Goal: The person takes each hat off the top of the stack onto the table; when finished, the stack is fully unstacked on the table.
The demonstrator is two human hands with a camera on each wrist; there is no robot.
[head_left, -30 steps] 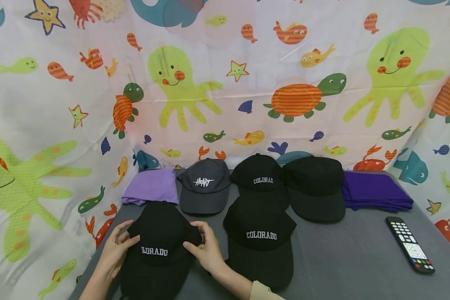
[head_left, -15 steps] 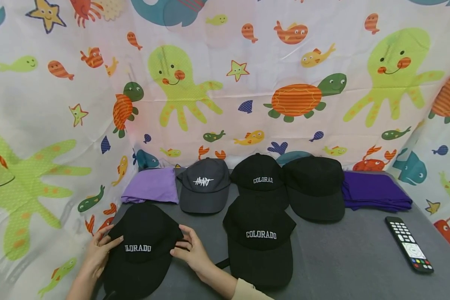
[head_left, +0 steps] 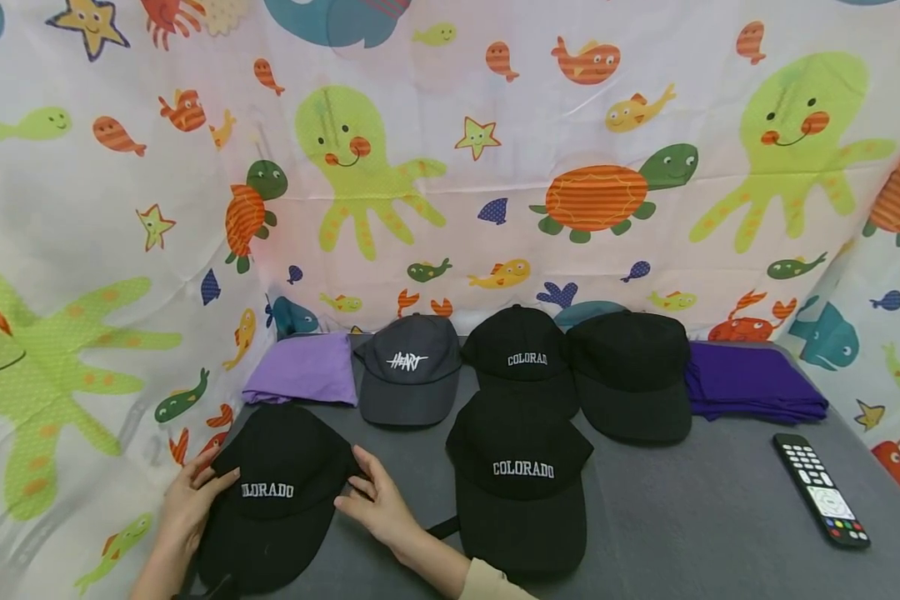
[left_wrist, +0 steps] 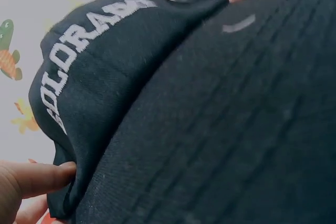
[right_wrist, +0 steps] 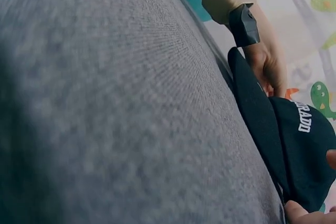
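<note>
A black baseball cap [head_left: 285, 454] with white COLORADO lettering lies on the grey surface at the front left, its brim toward me. My left hand [head_left: 183, 508] grips the left side of its crown; thumb and fingers pinch the cloth edge in the left wrist view, where the cap [left_wrist: 115, 72] fills much of the frame. On the opposite side my right hand [head_left: 382, 508] holds the crown's lower edge with thumb and fingers. The right wrist view has this cap [right_wrist: 310, 156] side-on. Just right of the right hand lies a second black COLORADO cap [head_left: 521, 521].
Along the back stand a folded lilac cloth [head_left: 303, 371], a dark grey HEART cap [head_left: 408, 396], a black COLORADO cap [head_left: 513, 337], a plain black cap [head_left: 630, 400] and a folded purple cloth [head_left: 753, 383]. A remote control [head_left: 821, 492] lies at the right. A printed curtain [head_left: 435, 300] hangs behind.
Both hands have moved the front-left cap to the left, away from the COLORADO cap beside it, and straightened it slightly. During the last half second it shifted only a little.
</note>
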